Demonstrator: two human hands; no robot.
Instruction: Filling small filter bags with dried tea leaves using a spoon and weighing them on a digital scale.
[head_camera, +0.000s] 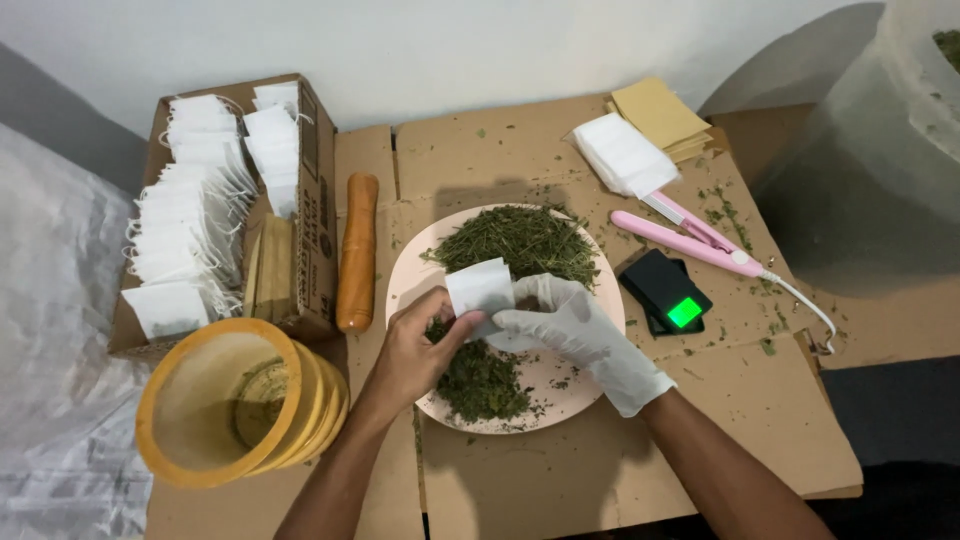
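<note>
Both forearms enter from 6 o'clock, converging at center. Left hand (415, 350) bare, fingers curled, thumb pinching toward 2 o'clock. Right hand (570, 330) white-gloved, fingers pinched toward 10 o'clock.

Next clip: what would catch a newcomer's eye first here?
At centre, the bare left hand and white-gloved right hand hold a small white paper bag over a pink plate heaped with dried green herb. To the left, a cardboard box is packed with white bags, with a yellow tub in front of it. At right lie a pink sealing iron and a small black scale.
</note>
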